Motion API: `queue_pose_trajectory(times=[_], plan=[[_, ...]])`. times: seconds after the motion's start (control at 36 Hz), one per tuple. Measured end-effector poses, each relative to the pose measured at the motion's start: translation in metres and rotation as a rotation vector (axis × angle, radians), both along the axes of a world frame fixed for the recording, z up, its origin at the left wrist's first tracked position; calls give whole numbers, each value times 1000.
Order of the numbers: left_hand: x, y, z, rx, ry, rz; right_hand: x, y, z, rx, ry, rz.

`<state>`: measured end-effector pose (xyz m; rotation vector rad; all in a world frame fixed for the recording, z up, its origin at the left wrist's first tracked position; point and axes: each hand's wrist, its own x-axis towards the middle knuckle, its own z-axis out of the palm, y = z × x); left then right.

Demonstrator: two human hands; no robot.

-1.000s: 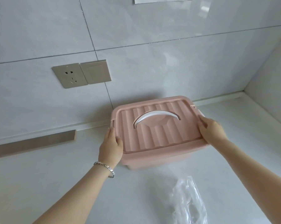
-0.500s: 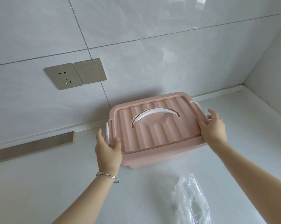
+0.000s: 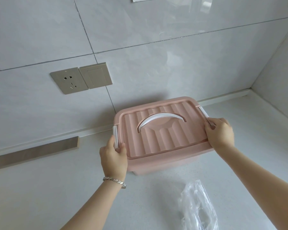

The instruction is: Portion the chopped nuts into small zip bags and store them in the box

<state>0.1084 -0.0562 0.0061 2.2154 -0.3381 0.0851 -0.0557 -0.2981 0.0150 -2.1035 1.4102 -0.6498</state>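
**Both hands at the end clips of the closed pink box**

Box (image 3: 164,165): pink plastic, standing on the pale surface (image 3: 57,188) near the back wall, just short of the corner. Ribbed pink lid (image 3: 164,140) is on. White arched carry handle (image 3: 161,118) lies flat in the lid's recess.

Left hand (image 3: 112,156): at the box's left end. Thumb lies on the lid's edge and the fingers curl behind the white left clip (image 3: 115,136), so the clip is pinched between them. Clip stands up against the lid's side. Silver link bracelet (image 3: 114,180) on this wrist.

Right hand (image 3: 220,135): at the box's right end, fingers curled over the lower part of the white right clip (image 3: 203,114). The clip's upper part shows above the fingertips. Cannot tell whether either clip is latched.

Clear plastic bag (image 3: 198,208): crumpled on the surface in front of the box, nearer the camera, apart from both hands. Contents not readable.

Wall: grey tiles, with a socket (image 3: 68,82) and a blank switch plate (image 3: 96,75) side by side, left of the box. A wooden strip (image 3: 33,151) lies along the wall's foot at far left.
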Motion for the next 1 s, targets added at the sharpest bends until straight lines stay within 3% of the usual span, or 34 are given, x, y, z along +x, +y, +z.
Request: queue_pose_trajectory(times=[0.19, 0.39, 0.75, 0.83, 0.92, 1.0], plan=[[-4, 9, 0, -9, 158, -153, -15, 43, -6, 277, -62, -106], [4, 8, -6, 55, 143, -262, -14, 55, -21, 250, -208, -122], [39, -23, -4, 75, 164, -297, 25, 18, -1, 324, -29, -48], [44, -21, -3, 241, 127, -336, 23, 17, 1, 308, 48, -28], [39, -14, 6, 466, -52, -367, 14, 25, 9, 314, 176, -51], [27, -8, 17, 524, -195, -526, 0, 35, 7, 364, 335, -11]])
